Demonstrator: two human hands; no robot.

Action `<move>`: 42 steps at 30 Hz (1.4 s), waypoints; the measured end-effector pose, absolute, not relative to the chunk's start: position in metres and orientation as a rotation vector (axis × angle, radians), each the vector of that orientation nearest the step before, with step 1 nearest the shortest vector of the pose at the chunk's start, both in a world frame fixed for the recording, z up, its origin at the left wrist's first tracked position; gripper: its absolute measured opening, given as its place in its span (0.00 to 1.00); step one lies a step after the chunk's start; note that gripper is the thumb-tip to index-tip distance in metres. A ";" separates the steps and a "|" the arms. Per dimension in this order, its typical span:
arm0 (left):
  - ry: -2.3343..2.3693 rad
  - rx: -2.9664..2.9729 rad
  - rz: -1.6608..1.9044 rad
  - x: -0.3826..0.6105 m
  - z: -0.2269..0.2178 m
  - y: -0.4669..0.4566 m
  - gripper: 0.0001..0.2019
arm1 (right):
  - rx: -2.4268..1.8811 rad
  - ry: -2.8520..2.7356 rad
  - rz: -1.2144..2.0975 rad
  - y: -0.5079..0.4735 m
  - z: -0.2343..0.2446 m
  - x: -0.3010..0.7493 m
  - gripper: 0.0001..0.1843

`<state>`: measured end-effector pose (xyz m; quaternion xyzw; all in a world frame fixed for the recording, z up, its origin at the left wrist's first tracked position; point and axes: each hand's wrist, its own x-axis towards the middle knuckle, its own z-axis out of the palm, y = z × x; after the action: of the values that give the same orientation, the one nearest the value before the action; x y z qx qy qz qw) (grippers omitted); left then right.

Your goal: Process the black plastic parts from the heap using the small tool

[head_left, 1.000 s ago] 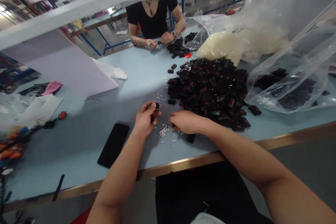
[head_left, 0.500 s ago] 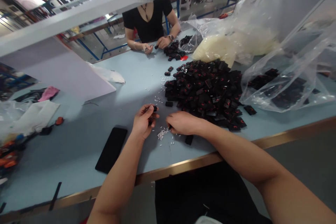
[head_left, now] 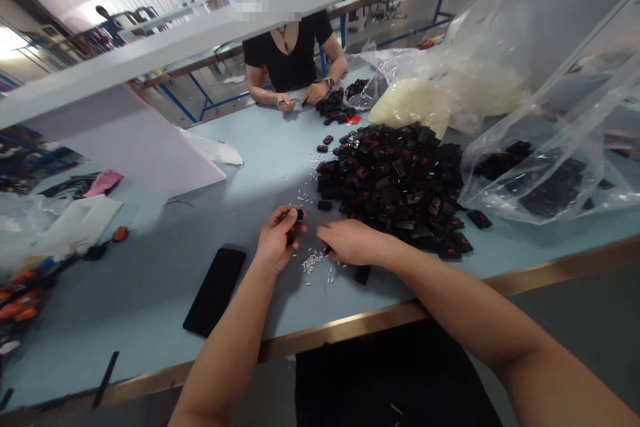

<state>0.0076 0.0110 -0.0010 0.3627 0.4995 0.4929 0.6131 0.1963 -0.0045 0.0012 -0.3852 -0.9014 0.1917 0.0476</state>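
Note:
My left hand point(head_left: 276, 237) is closed around a small black plastic part point(head_left: 300, 214), which pokes out past the thumb. Another dark bit shows under its fingers, too small to name. To the right, my right hand point(head_left: 347, 241) has its fingers pinched together low over the table. Something dark shows at those fingertips, mostly hidden by the hand. Just below and between both hands lies a little heap of tiny white pegs point(head_left: 312, 262). A single black part point(head_left: 362, 274) lies beneath my right wrist, and another black piece point(head_left: 325, 205) lies beyond the fingers.
A large pile of black parts point(head_left: 390, 173) with red marks spreads behind my right hand. Clear plastic bags point(head_left: 550, 173) stand at the right. A black phone point(head_left: 215, 291) lies left of my left forearm. Across the table a co-worker point(head_left: 290, 57) handles small parts. A white divider point(head_left: 135, 140) stands left.
The whole view has shifted slightly, so everything sits a little lower. Both hands keep nearly the same pose and place over the table.

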 end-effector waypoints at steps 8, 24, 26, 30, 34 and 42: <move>1.132 0.831 1.140 0.007 -0.002 0.011 0.20 | -1.089 -2.683 0.665 -0.004 -0.002 0.199 0.13; 0.977 0.961 1.180 0.010 0.000 0.007 0.22 | -1.096 -1.609 1.187 0.007 0.003 0.203 0.05; 0.986 1.008 1.173 0.010 -0.001 0.006 0.21 | -1.094 -1.509 1.271 0.007 0.006 0.203 0.06; 1.038 1.129 1.174 0.011 -0.002 0.004 0.18 | -1.053 -1.379 1.384 0.006 0.009 0.204 0.10; 1.082 1.146 1.145 0.010 0.001 0.001 0.17 | -1.006 -1.373 1.402 0.005 0.009 0.204 0.14; 0.935 1.003 1.085 0.015 0.003 -0.001 0.21 | -1.019 -1.368 1.436 0.003 0.005 0.200 0.16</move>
<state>0.0154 -0.0009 0.0028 0.4399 0.4100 0.4760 0.6418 0.1999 0.0034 0.0049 -0.4104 -0.5507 0.5781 0.4405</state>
